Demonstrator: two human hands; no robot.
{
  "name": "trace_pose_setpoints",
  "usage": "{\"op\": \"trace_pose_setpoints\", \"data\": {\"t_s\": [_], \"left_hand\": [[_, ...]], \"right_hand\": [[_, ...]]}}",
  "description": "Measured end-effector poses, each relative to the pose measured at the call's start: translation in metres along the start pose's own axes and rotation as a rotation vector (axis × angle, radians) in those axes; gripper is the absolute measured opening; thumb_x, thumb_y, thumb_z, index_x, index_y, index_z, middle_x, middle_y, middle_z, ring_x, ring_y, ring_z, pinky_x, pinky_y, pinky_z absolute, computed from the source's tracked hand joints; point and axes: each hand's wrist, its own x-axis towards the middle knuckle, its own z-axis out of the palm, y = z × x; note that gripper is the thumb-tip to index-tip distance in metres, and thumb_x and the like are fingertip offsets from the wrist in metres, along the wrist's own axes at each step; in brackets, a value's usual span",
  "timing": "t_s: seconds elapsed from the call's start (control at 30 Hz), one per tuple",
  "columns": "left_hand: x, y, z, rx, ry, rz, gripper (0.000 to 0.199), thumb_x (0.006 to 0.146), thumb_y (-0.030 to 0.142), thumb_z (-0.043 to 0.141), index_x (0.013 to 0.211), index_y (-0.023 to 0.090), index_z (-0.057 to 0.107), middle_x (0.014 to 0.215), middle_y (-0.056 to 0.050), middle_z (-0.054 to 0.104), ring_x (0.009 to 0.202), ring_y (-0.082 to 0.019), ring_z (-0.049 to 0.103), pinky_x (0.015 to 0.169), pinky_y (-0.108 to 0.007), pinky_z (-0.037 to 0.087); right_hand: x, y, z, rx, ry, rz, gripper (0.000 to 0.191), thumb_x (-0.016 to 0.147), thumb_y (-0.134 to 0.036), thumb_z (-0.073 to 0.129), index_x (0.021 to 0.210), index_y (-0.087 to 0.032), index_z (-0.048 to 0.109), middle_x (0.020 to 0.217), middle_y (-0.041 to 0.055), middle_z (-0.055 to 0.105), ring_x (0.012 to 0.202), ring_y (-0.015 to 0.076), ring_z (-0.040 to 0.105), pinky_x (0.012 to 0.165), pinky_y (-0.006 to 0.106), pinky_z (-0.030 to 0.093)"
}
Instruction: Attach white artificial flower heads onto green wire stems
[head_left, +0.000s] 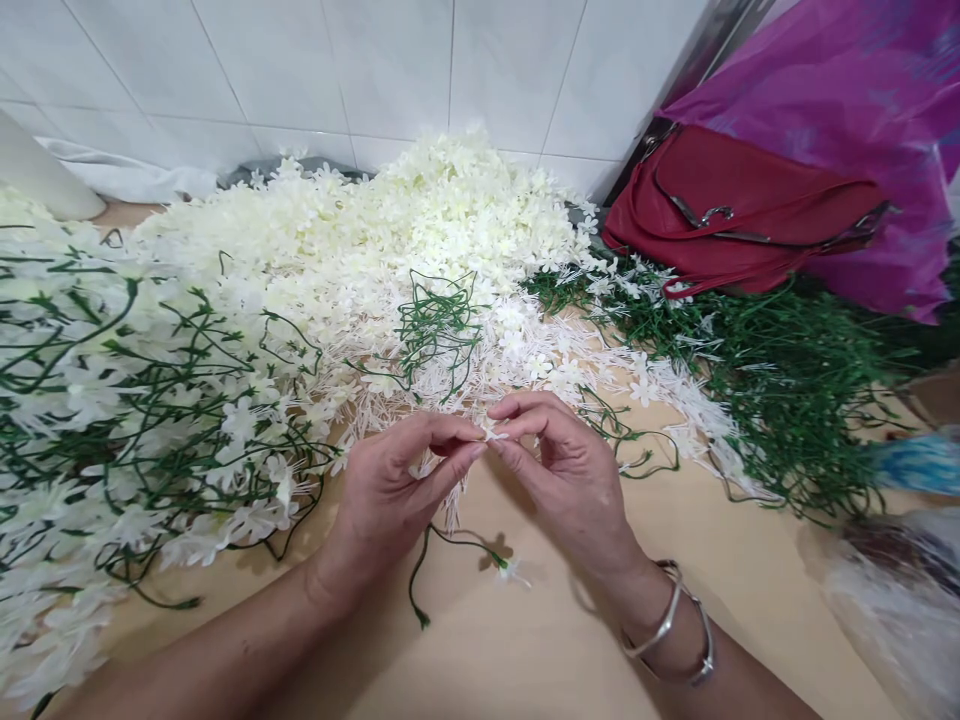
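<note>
Near the middle of the view, a small white flower piece (489,432) is pinched between the fingertips of both hands. My left hand (405,485) holds it from the left with thumb and forefinger, and my right hand (566,465) grips it from the right. Below them on the table lies a green stem (461,541) with a white piece at its right end. A small tangle of green stems (439,325) rests on white pieces beyond my fingers. White petals (457,205) are heaped behind it.
Flowers on green stems (187,430) cover the table's left side. Bare green stems (787,390) are piled at right, below a red handbag (750,205) and a purple bag (817,90). Clear plastic (892,600) lies lower right. A tiled wall (397,65) stands behind.
</note>
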Motion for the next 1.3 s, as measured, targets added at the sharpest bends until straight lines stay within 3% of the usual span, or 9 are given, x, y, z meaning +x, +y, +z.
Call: {"op": "trace_pose_setpoints", "data": {"t_s": [0.33,0.47,0.77,0.93,1.13,1.3], "left_hand": [[-0.0019,0.0010,0.0070,-0.210,0.051,-0.182,0.004,0.092,0.020,0.078,0.094,0.023,0.080,0.088,-0.002,0.080,0.082,-0.016,0.073,0.077,-0.027,0.059],[0.0009,0.0015,0.0061,-0.197,0.051,-0.153,0.006,0.093,0.020,0.077,0.096,0.024,0.080,0.088,-0.002,0.079,0.083,-0.016,0.072,0.076,-0.027,0.057],[-0.0001,0.0020,0.0044,-0.150,0.000,-0.031,0.012,0.095,0.017,0.075,0.100,0.026,0.079,0.095,-0.001,0.080,0.091,-0.016,0.074,0.085,-0.029,0.057],[0.0007,0.0024,0.0029,-0.152,-0.013,0.018,0.014,0.096,0.016,0.074,0.103,0.027,0.077,0.099,-0.001,0.080,0.097,-0.015,0.073,0.090,-0.030,0.057],[0.0015,0.0021,0.0002,-0.119,-0.017,0.076,0.015,0.096,0.014,0.073,0.103,0.027,0.075,0.101,-0.001,0.081,0.101,-0.016,0.073,0.094,-0.032,0.058],[0.0023,0.0025,0.0010,-0.131,-0.008,0.069,0.016,0.095,0.013,0.074,0.101,0.027,0.076,0.101,0.000,0.080,0.100,-0.015,0.073,0.093,-0.030,0.057]], "right_hand": [[-0.0048,0.0025,0.0071,0.070,0.050,0.067,0.012,0.092,-0.014,0.073,0.089,-0.025,0.070,0.095,0.0013,0.071,0.096,0.0177,0.067,0.088,0.033,0.053],[-0.0023,0.0006,0.0060,0.089,0.059,0.072,0.015,0.090,-0.014,0.075,0.096,-0.028,0.073,0.093,-0.0003,0.072,0.091,0.0169,0.067,0.085,0.032,0.054],[0.0011,0.0042,-0.0010,0.026,-0.003,0.026,0.015,0.091,-0.013,0.074,0.091,-0.028,0.075,0.090,0.0001,0.071,0.088,0.0176,0.066,0.082,0.034,0.052],[0.0013,0.0048,0.0000,0.066,-0.014,0.069,0.010,0.092,-0.017,0.075,0.091,-0.027,0.074,0.088,0.0002,0.069,0.084,0.0169,0.065,0.077,0.032,0.052],[0.0027,0.0032,0.0023,0.133,-0.006,0.096,0.008,0.089,-0.025,0.080,0.087,-0.026,0.073,0.086,0.0008,0.070,0.084,0.0176,0.066,0.078,0.032,0.055],[0.0019,0.0053,0.0060,0.183,0.074,0.170,0.015,0.084,-0.030,0.085,0.084,-0.025,0.070,0.084,0.0002,0.071,0.081,0.0169,0.066,0.077,0.030,0.056]]}}
